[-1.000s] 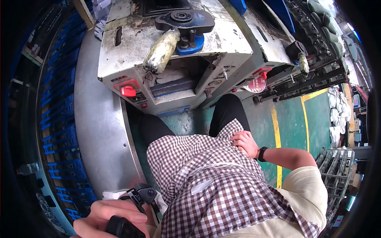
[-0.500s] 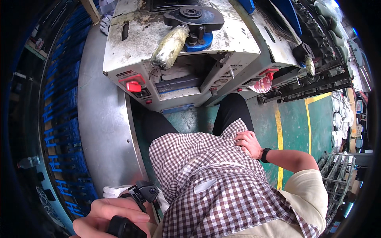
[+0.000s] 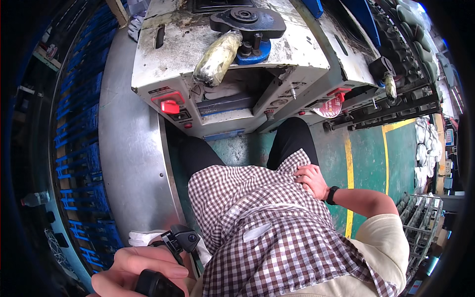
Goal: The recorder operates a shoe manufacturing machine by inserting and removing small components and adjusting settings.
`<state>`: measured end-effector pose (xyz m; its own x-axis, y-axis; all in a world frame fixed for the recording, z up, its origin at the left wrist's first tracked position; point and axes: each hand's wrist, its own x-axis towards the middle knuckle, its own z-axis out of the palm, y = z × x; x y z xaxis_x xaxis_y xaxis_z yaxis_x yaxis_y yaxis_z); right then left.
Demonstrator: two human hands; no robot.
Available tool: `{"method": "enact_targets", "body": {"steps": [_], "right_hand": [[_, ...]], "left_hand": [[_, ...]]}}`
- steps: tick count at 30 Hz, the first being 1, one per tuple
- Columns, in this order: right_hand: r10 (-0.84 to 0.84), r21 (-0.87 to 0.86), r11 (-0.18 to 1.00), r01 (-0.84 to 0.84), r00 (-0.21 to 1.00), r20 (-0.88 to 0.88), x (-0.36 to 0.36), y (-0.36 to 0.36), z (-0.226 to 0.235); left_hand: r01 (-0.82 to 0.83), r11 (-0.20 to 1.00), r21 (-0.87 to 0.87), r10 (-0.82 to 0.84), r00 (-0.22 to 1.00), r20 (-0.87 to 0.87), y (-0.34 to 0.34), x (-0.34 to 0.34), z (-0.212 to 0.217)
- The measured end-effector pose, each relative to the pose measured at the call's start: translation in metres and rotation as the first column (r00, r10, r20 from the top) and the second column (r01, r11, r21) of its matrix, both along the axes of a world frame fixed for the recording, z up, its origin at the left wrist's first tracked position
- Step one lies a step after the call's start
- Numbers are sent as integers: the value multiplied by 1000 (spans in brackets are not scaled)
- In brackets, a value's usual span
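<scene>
At the lower left edge, my left hand (image 3: 141,265) is closed, its fingers curled about a small black device (image 3: 156,284) that the picture's rim partly cuts off. A black camera-like unit (image 3: 185,238) is strapped at that wrist. White cloth (image 3: 142,238), perhaps a glove, lies beside it on the metal bench. My right hand (image 3: 311,181) rests on my right thigh, fingers laid over the brown-and-white checked apron (image 3: 277,222). It holds nothing that I can see, and a black band (image 3: 332,195) circles its wrist.
Ahead stands a worn white machine (image 3: 163,69) with a tape-wrapped handle (image 3: 217,57), a dark metal arm (image 3: 247,22) and a red switch (image 3: 170,107). A steel bench (image 3: 133,148) runs along my left, past blue racks (image 3: 91,173). A wire rack (image 3: 420,222) stands at right.
The view has shifted slightly, so the machine sits a little farther right in the picture. Both hands keep their places and poses.
</scene>
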<state>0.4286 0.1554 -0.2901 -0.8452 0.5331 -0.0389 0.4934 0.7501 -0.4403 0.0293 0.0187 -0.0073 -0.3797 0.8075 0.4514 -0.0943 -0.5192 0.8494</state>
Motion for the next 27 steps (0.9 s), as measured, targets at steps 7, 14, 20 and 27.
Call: {"method": "enact_targets", "body": {"steps": [7,14,20,27], "right_hand": [[-4,-9,1000,4,1000,2,-1,0,1],[-6,-4,1000,6,1000,2,0,0,1],[-1,-3,1000,1,1000,-2,-1,0,2],[4,5,1000,-4,1000,-1,-1,0,2]], "left_hand": [[20,999,41,-19,999,-28,1,-4,-4],[28,999,44,-28,1000,-8,0,-4,-3],[53,998,43,-51,998,-28,-2,-6,-2],[85,996,19,-85,996,-9,-4,-6,-1]]}}
